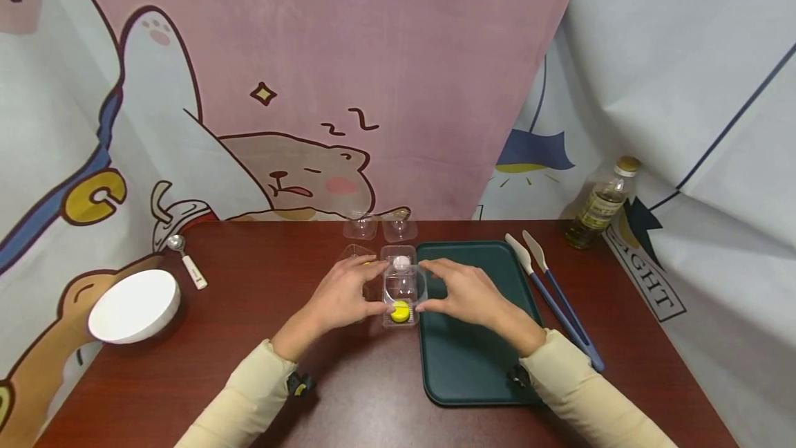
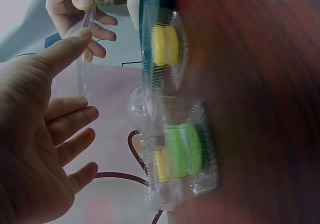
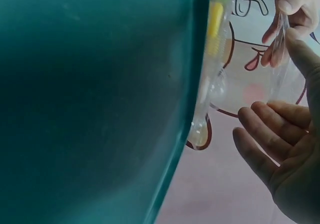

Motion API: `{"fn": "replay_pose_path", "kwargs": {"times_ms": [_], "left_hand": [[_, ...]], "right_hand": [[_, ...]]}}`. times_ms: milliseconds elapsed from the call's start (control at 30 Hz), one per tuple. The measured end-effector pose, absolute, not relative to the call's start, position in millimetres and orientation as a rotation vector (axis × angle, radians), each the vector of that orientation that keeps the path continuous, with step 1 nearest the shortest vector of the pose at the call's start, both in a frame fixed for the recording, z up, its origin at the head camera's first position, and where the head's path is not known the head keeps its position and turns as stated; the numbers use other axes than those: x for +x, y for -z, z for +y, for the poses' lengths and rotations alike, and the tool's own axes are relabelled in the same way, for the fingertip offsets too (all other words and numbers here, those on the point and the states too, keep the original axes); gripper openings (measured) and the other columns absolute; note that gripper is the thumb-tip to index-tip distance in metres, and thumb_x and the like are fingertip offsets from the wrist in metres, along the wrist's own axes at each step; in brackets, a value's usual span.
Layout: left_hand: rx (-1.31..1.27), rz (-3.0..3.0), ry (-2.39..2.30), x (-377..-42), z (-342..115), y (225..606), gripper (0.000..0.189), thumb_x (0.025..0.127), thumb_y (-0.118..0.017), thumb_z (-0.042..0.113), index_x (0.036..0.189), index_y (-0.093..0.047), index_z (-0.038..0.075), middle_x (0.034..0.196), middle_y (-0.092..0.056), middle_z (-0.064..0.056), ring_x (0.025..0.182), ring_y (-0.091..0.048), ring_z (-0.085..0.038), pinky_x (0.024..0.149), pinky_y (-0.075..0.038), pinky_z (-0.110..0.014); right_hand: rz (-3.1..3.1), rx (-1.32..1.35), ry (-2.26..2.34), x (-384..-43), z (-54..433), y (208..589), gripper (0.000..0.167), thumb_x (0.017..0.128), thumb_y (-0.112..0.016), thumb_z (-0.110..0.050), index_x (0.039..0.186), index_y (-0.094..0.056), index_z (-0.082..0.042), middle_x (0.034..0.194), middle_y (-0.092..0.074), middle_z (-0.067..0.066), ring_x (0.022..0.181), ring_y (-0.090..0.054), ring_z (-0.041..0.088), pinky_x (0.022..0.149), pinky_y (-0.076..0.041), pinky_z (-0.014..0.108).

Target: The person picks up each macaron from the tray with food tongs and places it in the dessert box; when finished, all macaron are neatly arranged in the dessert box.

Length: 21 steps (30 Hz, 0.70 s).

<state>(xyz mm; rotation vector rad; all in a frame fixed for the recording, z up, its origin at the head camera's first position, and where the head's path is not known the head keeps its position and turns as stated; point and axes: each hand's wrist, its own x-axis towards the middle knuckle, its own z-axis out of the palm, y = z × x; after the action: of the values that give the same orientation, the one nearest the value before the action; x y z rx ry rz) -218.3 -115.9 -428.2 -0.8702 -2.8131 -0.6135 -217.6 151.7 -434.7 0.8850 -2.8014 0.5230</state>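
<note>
My left hand [image 1: 342,292] and right hand [image 1: 469,292] hold a clear plastic lid [image 2: 81,79] between them, thumbs and fingers at its opposite edges. It hovers over a clear plastic box [image 1: 387,321], raised above it in both wrist views. Inside that box are a yellow macaron [image 1: 400,311] near me and a pale macaron [image 1: 401,263] at the far end. Beside it, mostly behind my left hand in the head view, another clear box [image 2: 207,184] contains a green macaron [image 2: 184,150] and a yellow one [image 2: 161,165].
Two clear domed pieces [image 1: 399,228] stand at the table's back edge. A dark green tray [image 1: 479,365] lies right of the boxes, with two blue-handled knives [image 1: 560,303] and an oil bottle [image 1: 600,209] beyond. Left are a white bowl [image 1: 133,306] and a small scoop [image 1: 189,265].
</note>
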Motion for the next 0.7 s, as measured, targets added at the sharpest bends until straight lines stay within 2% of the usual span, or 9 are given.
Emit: {"fn": "replay_pose_path", "kwargs": {"times_ms": [233, 400, 533, 700], "left_hand": [[-0.899, -2.846, 0.549, -216.3, -116.4, 437.9, 0.075, 0.073, -0.088, 0.047, 0.134, -0.067, 0.009, 0.134, -0.069, -0.007, 0.136, -0.055, -0.036, 0.118, -0.037, -0.057], [-0.909, -2.876, 0.522, -214.8, -119.5, 444.2, 0.074, 0.074, -0.088, 0.048, 0.134, -0.067, 0.009, 0.133, -0.07, -0.007, 0.136, -0.055, -0.035, 0.119, -0.034, -0.058], [-0.901, -2.88, 0.526, -213.6, -121.1, 447.0, 0.073, 0.073, -0.088, 0.047, 0.132, -0.068, 0.01, 0.132, -0.07, -0.006, 0.136, -0.055, -0.034, 0.118, -0.035, -0.059], [-0.896, -2.9, 0.548, -212.7, -121.9, 449.4, 0.072, 0.072, -0.089, 0.048, 0.131, -0.069, 0.012, 0.132, -0.071, -0.004, 0.137, -0.054, -0.034, 0.117, -0.034, -0.061]], "right_hand": [[-2.823, 0.886, -0.449, -215.0, 146.9, 447.1, 0.079, 0.076, -0.081, -0.06, 0.138, -0.063, -0.014, 0.128, -0.07, 0.007, 0.1, -0.072, 0.02, 0.073, -0.06, 0.038], [-2.833, 0.904, -0.429, -213.4, 142.5, 452.0, 0.079, 0.077, -0.08, -0.061, 0.137, -0.064, -0.013, 0.128, -0.07, 0.008, 0.106, -0.071, 0.023, 0.081, -0.06, 0.042], [-2.855, 0.906, -0.406, -214.2, 139.8, 454.7, 0.08, 0.077, -0.08, -0.062, 0.138, -0.063, -0.013, 0.13, -0.069, 0.007, 0.112, -0.07, 0.023, 0.087, -0.059, 0.043], [-2.865, 0.931, -0.397, -214.1, 137.0, 456.2, 0.077, 0.077, -0.081, -0.06, 0.136, -0.065, -0.013, 0.127, -0.069, 0.006, 0.111, -0.068, 0.021, 0.086, -0.059, 0.041]]}}
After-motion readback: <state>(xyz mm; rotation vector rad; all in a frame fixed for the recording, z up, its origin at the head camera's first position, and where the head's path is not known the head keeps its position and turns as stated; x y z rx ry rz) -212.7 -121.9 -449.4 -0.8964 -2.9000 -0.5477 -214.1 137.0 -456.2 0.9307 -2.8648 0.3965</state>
